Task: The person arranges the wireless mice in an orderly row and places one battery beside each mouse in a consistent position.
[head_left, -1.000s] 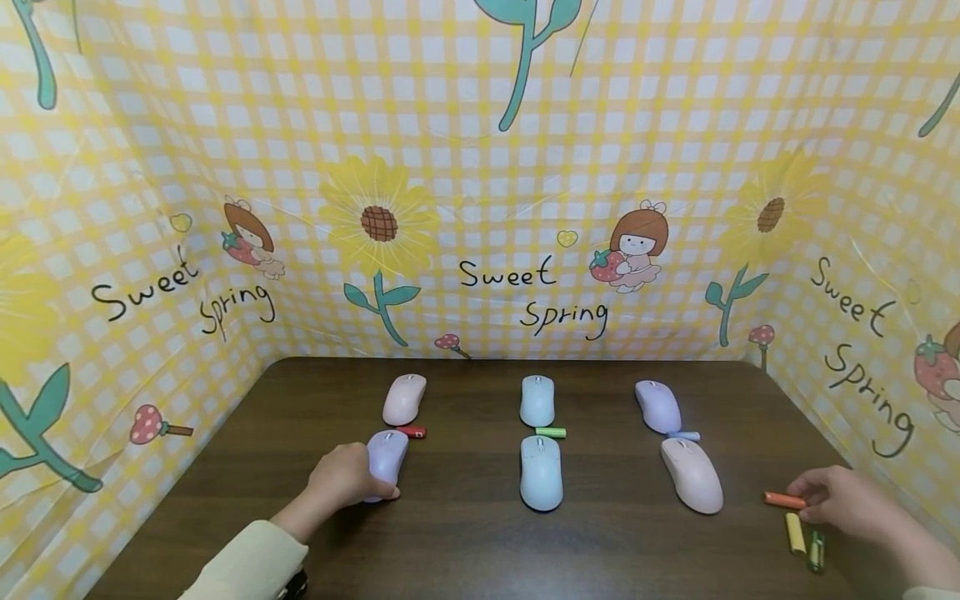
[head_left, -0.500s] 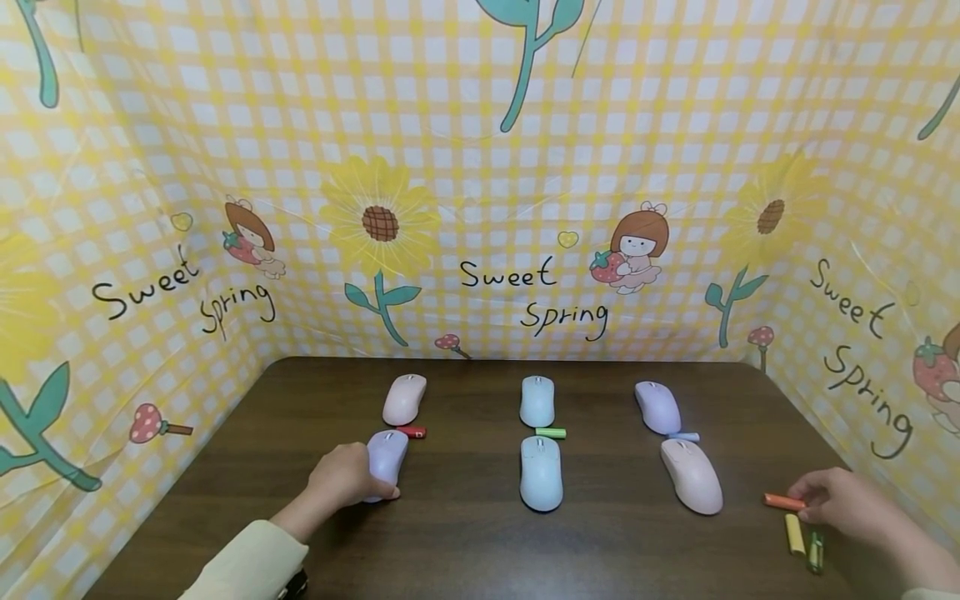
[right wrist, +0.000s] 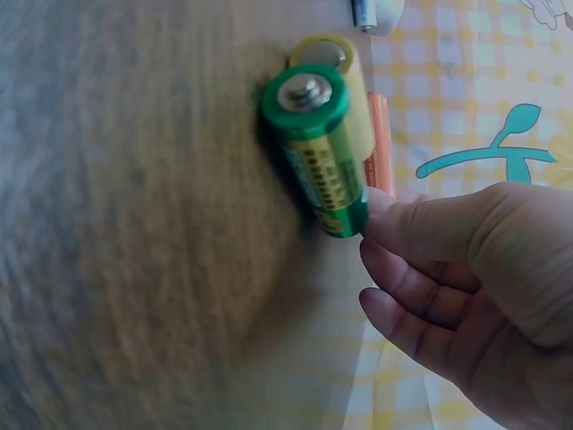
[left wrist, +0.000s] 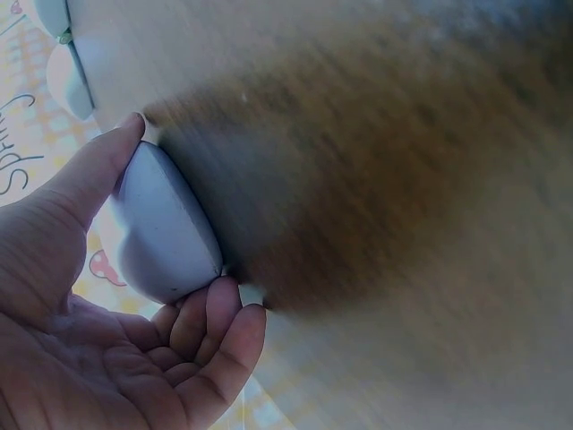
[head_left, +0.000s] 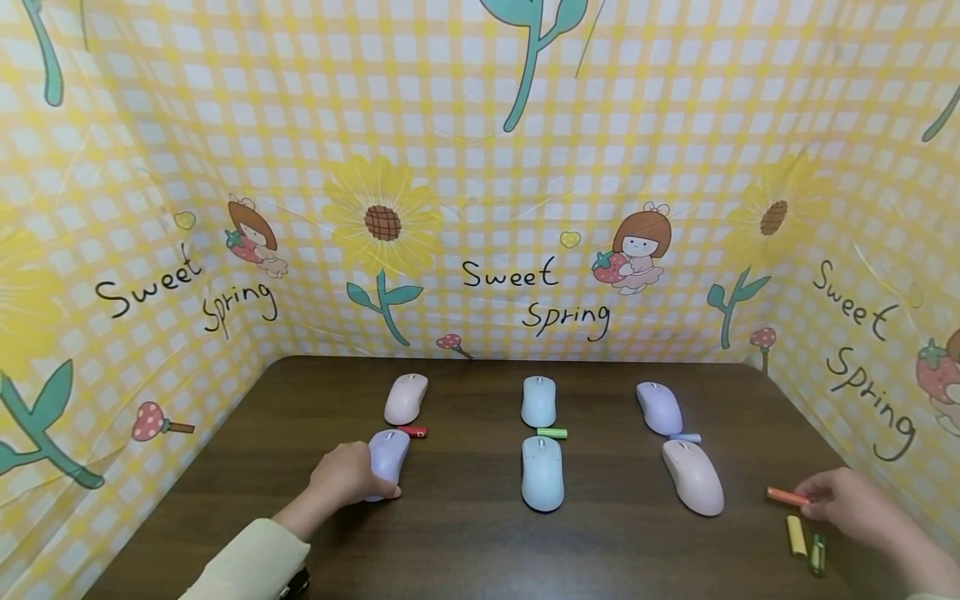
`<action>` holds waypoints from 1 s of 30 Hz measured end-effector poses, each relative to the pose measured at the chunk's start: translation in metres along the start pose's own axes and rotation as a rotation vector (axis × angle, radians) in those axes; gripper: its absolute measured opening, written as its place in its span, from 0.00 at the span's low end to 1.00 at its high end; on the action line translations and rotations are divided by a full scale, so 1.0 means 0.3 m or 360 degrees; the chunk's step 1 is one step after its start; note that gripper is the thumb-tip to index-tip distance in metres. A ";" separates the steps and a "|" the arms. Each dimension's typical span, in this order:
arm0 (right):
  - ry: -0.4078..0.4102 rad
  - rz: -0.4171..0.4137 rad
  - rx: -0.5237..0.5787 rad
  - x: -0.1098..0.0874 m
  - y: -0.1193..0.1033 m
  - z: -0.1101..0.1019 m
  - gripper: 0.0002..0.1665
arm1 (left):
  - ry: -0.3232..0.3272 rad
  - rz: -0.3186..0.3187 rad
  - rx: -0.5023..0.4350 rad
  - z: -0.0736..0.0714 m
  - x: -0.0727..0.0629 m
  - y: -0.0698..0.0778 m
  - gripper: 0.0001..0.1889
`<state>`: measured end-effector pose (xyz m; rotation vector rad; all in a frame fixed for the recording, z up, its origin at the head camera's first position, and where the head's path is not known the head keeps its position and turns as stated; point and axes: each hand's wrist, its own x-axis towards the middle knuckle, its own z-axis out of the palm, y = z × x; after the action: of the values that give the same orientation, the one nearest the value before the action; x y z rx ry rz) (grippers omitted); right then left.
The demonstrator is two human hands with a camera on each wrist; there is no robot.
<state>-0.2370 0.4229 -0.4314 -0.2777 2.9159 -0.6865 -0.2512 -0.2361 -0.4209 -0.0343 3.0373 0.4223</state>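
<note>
My left hand (head_left: 339,479) grips a light purple computer mouse (head_left: 387,456) on the left of the table, thumb on one side and fingers on the other. In the left wrist view the mouse (left wrist: 166,224) sits between thumb and fingertips. At the right, my right hand (head_left: 847,504) pinches an orange battery (head_left: 786,497) near one end. Just in front of it lie a yellow battery (head_left: 797,537) and a green battery (head_left: 817,556). The right wrist view shows the green battery (right wrist: 318,157) partly covering the yellow one, with the orange battery (right wrist: 380,143) behind them.
A red battery (head_left: 415,432) lies between the held mouse and a pink mouse (head_left: 406,399). Two light blue mice (head_left: 542,475) have a green battery (head_left: 552,433) between them. A blue battery (head_left: 686,437) lies between another purple mouse (head_left: 660,408) and a pink mouse (head_left: 693,477). Checked cloth surrounds the table.
The orange battery has tilted slightly, its left end now higher, and the right hand has shifted a little with it. The left hand stays on the purple mouse.
</note>
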 end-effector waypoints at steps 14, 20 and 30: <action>0.0198 -0.0053 -0.0072 0.013 -0.070 -0.042 0.13 | 0.0011 0.0005 -0.0004 0.003 0.002 -0.003 0.33; 0.0279 -0.0076 -0.0079 0.016 -0.119 -0.054 0.12 | 0.0004 0.0003 -0.0004 0.005 0.004 -0.004 0.33; 0.0323 -0.0106 -0.0111 0.027 -0.225 -0.061 0.13 | 0.0008 -0.0004 -0.0003 0.008 0.007 -0.007 0.33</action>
<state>-0.2380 0.3695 -0.3853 -0.3328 3.1412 -0.6593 -0.2530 -0.2374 -0.4239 -0.0390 3.0415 0.4260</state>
